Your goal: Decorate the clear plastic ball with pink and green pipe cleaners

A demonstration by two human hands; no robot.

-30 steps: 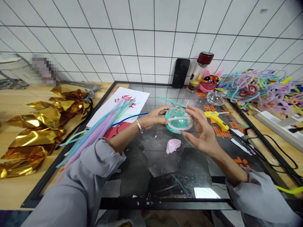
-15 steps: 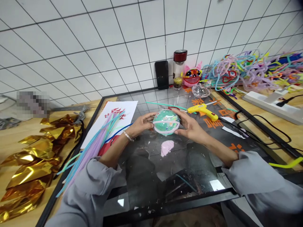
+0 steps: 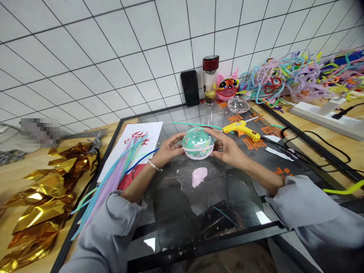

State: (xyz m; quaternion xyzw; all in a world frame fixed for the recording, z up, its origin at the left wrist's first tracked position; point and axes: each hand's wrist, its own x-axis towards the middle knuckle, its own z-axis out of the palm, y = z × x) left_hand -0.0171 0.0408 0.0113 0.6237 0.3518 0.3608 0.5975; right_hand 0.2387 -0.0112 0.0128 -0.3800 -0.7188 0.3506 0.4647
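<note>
Between my two hands is a shiny green ball (image 3: 198,138) with a clear-looking shell and a pale pink band round its lower front. My left hand (image 3: 170,150) grips its left side, thumb at the band. On the other side my right hand (image 3: 226,147) has its fingers round the upper right and its thumb lower down. A flat pale pink lump (image 3: 199,176) lies on the dark glass top just below the ball. Behind my right hand rests a yellow glue gun (image 3: 241,129).
Pipe cleaners (image 3: 110,178) and white paper (image 3: 125,146) lie left, beside crumpled gold foil (image 3: 40,204). At the back stand a phone (image 3: 190,88), a glass bottle (image 3: 210,81), a pink-eared figure (image 3: 228,87) and a clear shell (image 3: 238,105). A power strip (image 3: 327,117) and cables are right.
The view has shifted slightly. The ball is tilted a little differently between my hands, its pink band now slanting up to the right. Both hands keep their hold.
</note>
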